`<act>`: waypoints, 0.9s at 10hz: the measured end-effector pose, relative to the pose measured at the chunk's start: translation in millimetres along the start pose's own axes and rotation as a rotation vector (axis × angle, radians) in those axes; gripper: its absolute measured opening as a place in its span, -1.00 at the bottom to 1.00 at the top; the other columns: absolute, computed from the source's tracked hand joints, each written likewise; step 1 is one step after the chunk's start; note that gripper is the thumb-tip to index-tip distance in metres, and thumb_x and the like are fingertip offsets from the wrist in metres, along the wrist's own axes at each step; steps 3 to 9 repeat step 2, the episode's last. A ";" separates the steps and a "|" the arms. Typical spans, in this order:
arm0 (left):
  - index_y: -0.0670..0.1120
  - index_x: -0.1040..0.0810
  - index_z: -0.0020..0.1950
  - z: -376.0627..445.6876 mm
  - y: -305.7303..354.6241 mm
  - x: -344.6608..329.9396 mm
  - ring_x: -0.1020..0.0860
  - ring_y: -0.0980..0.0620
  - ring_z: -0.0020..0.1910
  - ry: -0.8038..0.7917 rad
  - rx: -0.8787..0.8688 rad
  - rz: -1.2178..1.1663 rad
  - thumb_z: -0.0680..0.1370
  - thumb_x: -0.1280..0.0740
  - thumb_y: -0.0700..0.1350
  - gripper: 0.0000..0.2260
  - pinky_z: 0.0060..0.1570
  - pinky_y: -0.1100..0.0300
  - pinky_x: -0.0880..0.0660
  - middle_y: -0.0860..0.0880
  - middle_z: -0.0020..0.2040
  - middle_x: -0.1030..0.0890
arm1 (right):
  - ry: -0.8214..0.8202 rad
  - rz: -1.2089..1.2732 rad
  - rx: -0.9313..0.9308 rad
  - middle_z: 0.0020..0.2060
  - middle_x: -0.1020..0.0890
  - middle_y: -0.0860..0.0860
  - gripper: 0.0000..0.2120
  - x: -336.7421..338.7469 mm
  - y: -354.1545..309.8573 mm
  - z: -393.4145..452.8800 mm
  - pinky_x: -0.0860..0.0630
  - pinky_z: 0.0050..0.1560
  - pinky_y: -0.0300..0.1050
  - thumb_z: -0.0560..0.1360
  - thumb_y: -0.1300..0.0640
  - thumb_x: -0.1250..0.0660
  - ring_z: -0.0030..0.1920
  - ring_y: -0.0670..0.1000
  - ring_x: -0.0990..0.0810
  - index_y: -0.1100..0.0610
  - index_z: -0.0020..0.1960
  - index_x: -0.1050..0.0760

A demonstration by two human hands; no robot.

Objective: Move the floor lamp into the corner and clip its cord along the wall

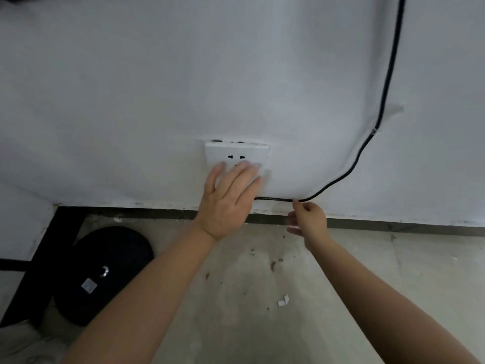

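- Black rubber-sheathed cord [388,82]: it drops down the white wall [131,74] from the upper right, passes a small clear clip or tape band [373,131], curves, then runs level just above the dark skirting strip [393,224] toward the socket plate [236,153].
- My left hand [227,203]: fingers spread flat, palm pressed to the wall over the lower part of the socket plate; the cord's end disappears behind it, so I cannot tell whether a plug is seated.
- My right hand [308,219]: forefinger tip touching the level run of cord, the other fingers loosely curled; it presses rather than pinches, and I cannot see a clip beneath it.
- Step in hand, as I judge it: fixing the low horizontal run. I would keep the cord straight and parallel to the skirting, press squarely, and leave slack at the bend so the upper fixing is not strained.
- Lamp base [105,274]: a matt black disc with a metal fitting and pale label, standing on the floor in the corner at lower left.
- Surfaces: the wall is chalky and slightly uneven, which may weaken adhesive; the concrete floor [262,285] is dusty and speckled, with a white paper scrap [283,300] lying on it, perhaps a peeled backing.
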State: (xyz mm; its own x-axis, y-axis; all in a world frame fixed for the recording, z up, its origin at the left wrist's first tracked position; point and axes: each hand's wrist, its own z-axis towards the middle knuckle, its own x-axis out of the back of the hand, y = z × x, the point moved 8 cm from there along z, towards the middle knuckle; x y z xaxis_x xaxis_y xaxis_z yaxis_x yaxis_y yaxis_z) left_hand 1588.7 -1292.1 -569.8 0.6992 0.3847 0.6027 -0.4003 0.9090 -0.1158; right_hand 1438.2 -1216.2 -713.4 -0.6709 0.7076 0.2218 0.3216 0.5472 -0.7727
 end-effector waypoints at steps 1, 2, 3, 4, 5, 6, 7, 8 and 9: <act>-0.16 -0.36 0.22 31.5 -9.6 11.1 0.06 0.05 0.51 0.051 -0.044 0.086 0.42 -0.24 -0.24 -0.63 0.49 0.04 0.19 -0.13 0.33 -0.30 | -0.102 -0.083 -0.048 -0.25 -0.52 0.13 -0.81 -1.6 -7.0 -9.5 -0.57 -0.22 0.01 0.52 0.09 -0.21 -0.31 0.04 -0.51 0.23 -0.13 -0.40; -0.12 0.00 0.48 65.5 -14.6 15.6 0.28 0.05 0.48 0.002 -0.092 0.179 0.57 0.01 -0.13 -0.53 0.47 0.04 0.31 -0.06 0.53 0.26 | -0.128 -0.315 0.019 -0.19 -0.47 0.17 -0.80 7.8 -32.2 -29.0 -0.51 -0.20 -0.03 0.50 0.13 -0.22 -0.17 0.15 -0.51 0.29 -0.14 -0.43; -0.12 0.00 0.48 65.5 -14.6 15.6 0.28 0.05 0.48 0.002 -0.092 0.179 0.57 0.01 -0.13 -0.53 0.47 0.04 0.31 -0.06 0.53 0.26 | -0.128 -0.315 0.019 -0.19 -0.47 0.17 -0.80 7.8 -32.2 -29.0 -0.51 -0.20 -0.03 0.50 0.13 -0.22 -0.17 0.15 -0.51 0.29 -0.14 -0.43; -0.12 0.00 0.48 65.5 -14.6 15.6 0.28 0.05 0.48 0.002 -0.092 0.179 0.57 0.01 -0.13 -0.53 0.47 0.04 0.31 -0.06 0.53 0.26 | -0.128 -0.315 0.019 -0.19 -0.47 0.17 -0.80 7.8 -32.2 -29.0 -0.51 -0.20 -0.03 0.50 0.13 -0.22 -0.17 0.15 -0.51 0.29 -0.14 -0.43; -0.12 0.00 0.48 65.5 -14.6 15.6 0.28 0.05 0.48 0.002 -0.092 0.179 0.57 0.01 -0.13 -0.53 0.47 0.04 0.31 -0.06 0.53 0.26 | -0.128 -0.315 0.019 -0.19 -0.47 0.17 -0.80 7.8 -32.2 -29.0 -0.51 -0.20 -0.03 0.50 0.13 -0.22 -0.17 0.15 -0.51 0.29 -0.14 -0.43; -0.12 0.00 0.48 65.5 -14.6 15.6 0.28 0.05 0.48 0.002 -0.092 0.179 0.57 0.01 -0.13 -0.53 0.47 0.04 0.31 -0.06 0.53 0.26 | -0.128 -0.315 0.019 -0.19 -0.47 0.17 -0.80 7.8 -32.2 -29.0 -0.51 -0.20 -0.03 0.50 0.13 -0.22 -0.17 0.15 -0.51 0.29 -0.14 -0.43; -0.12 0.00 0.48 65.5 -14.6 15.6 0.28 0.05 0.48 0.002 -0.092 0.179 0.57 0.01 -0.13 -0.53 0.47 0.04 0.31 -0.06 0.53 0.26 | -0.128 -0.315 0.019 -0.19 -0.47 0.17 -0.80 7.8 -32.2 -29.0 -0.51 -0.20 -0.03 0.50 0.13 -0.22 -0.17 0.15 -0.51 0.29 -0.14 -0.43; -0.12 0.00 0.48 65.5 -14.6 15.6 0.28 0.05 0.48 0.002 -0.092 0.179 0.57 0.01 -0.13 -0.53 0.47 0.04 0.31 -0.06 0.53 0.26 | -0.128 -0.315 0.019 -0.19 -0.47 0.17 -0.80 7.8 -32.2 -29.0 -0.51 -0.20 -0.03 0.50 0.13 -0.22 -0.17 0.15 -0.51 0.29 -0.14 -0.43; -0.12 0.00 0.48 65.5 -14.6 15.6 0.28 0.05 0.48 0.002 -0.092 0.179 0.57 0.01 -0.13 -0.53 0.47 0.04 0.31 -0.06 0.53 0.26 | -0.128 -0.315 0.019 -0.19 -0.47 0.17 -0.80 7.8 -32.2 -29.0 -0.51 -0.20 -0.03 0.50 0.13 -0.22 -0.17 0.15 -0.51 0.29 -0.14 -0.43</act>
